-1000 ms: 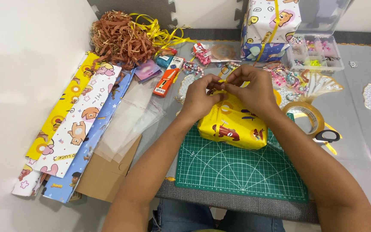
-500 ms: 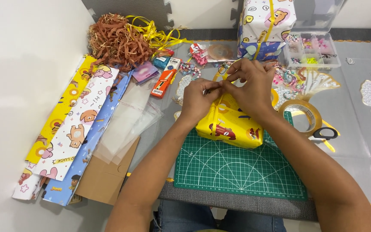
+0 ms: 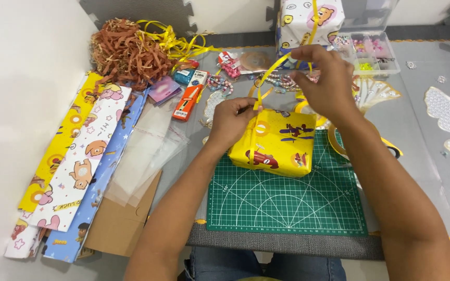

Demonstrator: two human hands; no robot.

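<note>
Yellow ribbon (image 3: pixel 272 70) now rises toward 1 o'clock, pinched by right hand (image 3: pixel 325 83); left hand (image 3: pixel 233 122) presses yellow-wrapped gift box (image 3: pixel 277 143).

A single camera sat on the person's head and looked steeply down and forward over the grey surface (image 3: pixel 423 130), close enough that both forearms entered from the 6 o'clock edge and filled the lower frame. The green cutting mat (image 3: pixel 287 200) lay just below centre, a white wall ran along 9 o'clock, and the far edge of the surface reached 12 o'clock. No second view existed to share any part.
</note>
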